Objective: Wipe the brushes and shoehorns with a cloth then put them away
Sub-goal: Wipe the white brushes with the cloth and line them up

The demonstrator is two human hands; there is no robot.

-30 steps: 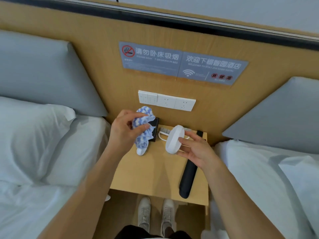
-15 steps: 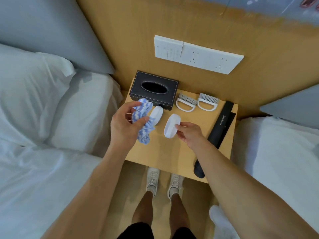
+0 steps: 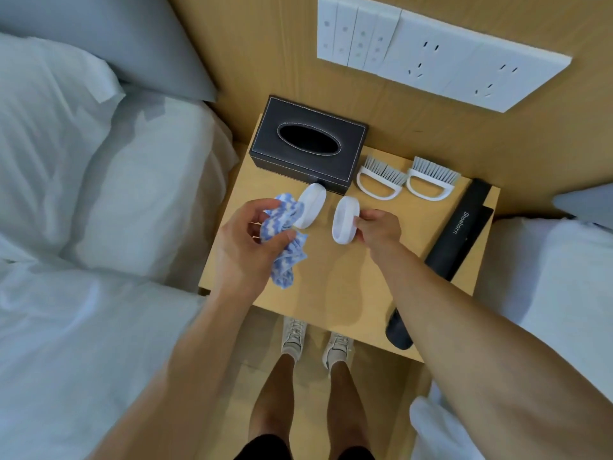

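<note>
Brushes sit across the wooden nightstand (image 3: 335, 293) between two beds. The right hand (image 3: 378, 229) pinches a white oval brush (image 3: 343, 220) by its right edge, fingertips pressed to its side, the brush low over the middle of the tabletop; whether it touches the wood I cannot tell. Just left of it lies a second oval brush (image 3: 311, 207), its far end against the black tissue box (image 3: 308, 144) and its near end partly covered by the cloth (image 3: 282, 240). The left hand (image 3: 252, 240) is closed around that blue-and-white cloth, thumb and fingers bunching it, a tail hanging below the palm. Behind, near the wall, two loop-handled brushes (image 3: 381, 179) (image 3: 431, 180) with grey bristles lie side by side, just beside each other. A long black shoehorn (image 3: 461, 234) marked "Shoehorn" runs along the right edge of the nightstand, its near end poking past the front edge under the right forearm. White switches and sockets (image 3: 438, 54) are on the wood panel above.
</note>
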